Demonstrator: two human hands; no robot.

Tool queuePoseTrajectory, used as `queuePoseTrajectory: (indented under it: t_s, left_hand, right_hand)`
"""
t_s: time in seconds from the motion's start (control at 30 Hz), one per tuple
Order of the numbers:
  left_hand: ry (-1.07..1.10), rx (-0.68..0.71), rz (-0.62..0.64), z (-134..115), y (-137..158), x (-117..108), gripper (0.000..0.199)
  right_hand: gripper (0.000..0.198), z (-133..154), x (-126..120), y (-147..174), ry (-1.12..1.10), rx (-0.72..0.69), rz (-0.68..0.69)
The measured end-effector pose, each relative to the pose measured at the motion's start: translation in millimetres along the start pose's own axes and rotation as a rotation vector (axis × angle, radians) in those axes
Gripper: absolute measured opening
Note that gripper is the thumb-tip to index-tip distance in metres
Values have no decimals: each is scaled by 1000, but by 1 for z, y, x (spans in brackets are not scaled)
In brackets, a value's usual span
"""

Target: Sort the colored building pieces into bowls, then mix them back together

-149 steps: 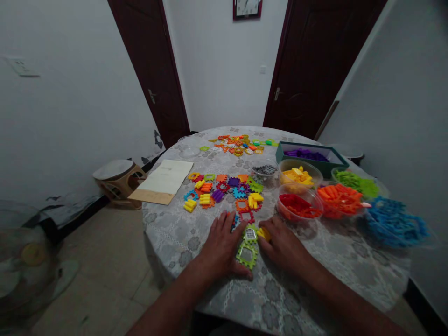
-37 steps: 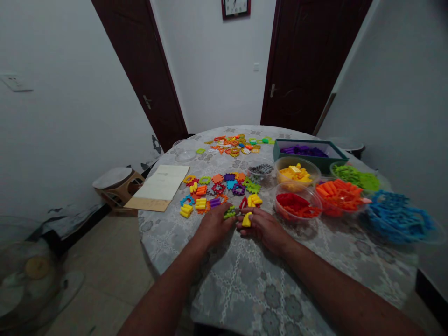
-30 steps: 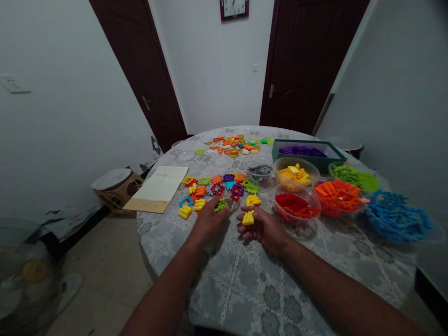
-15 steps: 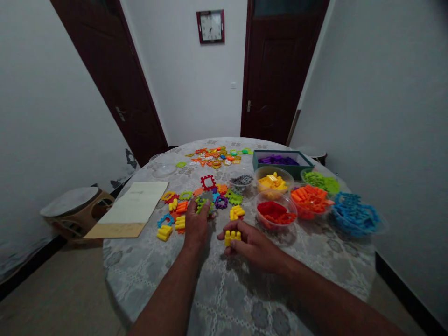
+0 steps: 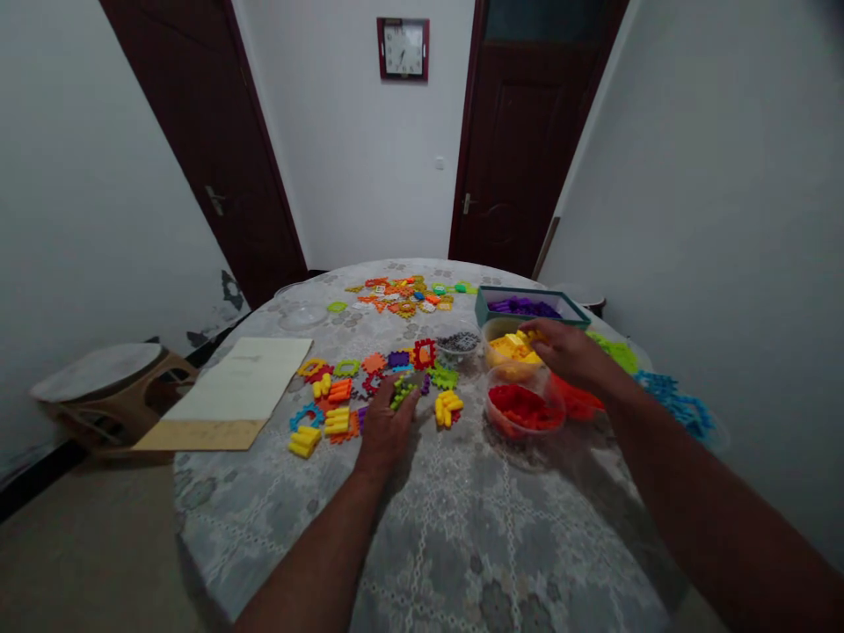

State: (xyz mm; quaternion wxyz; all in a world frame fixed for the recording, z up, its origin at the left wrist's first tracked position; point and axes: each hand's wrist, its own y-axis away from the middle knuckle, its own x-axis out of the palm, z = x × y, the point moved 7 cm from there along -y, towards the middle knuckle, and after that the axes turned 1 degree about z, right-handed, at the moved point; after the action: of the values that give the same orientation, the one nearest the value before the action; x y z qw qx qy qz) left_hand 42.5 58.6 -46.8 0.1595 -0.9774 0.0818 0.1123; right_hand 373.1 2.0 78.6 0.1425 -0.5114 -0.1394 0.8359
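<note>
A round tabletop, covered in a grey cloth with a pale floral and lattice pattern, fills the lower part of the scene. Behind it stand two dark reddish-brown doors in white walls, with a square clock hung between them; to the left, a low stool stands below the table's edge. A cream paper sheet lies at the left of the cloth, and a pile of small colored shapes is spread toward the far side. At the right are a dark green box of purple pieces, a small dish of grey pieces, and a clear bowl of red pieces. The left hand has its grip narrow, closed around a green piece near the cluster of bright frames and blocks; a red frame stands just beyond its fingers, and whether the two are joined I cannot tell. The right hand reaches over the bowl of yellow pieces, a yellow piece at its fingertips; whether that grip holds it or merely touches it I cannot tell.
</note>
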Motion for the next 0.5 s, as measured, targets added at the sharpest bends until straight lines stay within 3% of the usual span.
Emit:
queuePoseTrajectory:
  t_s: [0.1, 0.23, 0.37, 0.5]
  left_hand:
    - [27, -18, -22, 0, 2, 1, 33]
    - [71, -26, 35, -7, 4, 4, 30]
    - [177, -71, 116, -12, 4, 7, 30]
    - [328, -88, 253, -17, 6, 13, 39]
  right_hand:
    - [39, -20, 1, -15, 90, 20, -40]
    - [42, 4, 11, -13, 71, -57, -171]
    - [41, 57, 47, -3, -209, -91, 5]
    - [42, 95, 77, 4, -523, -15, 115]
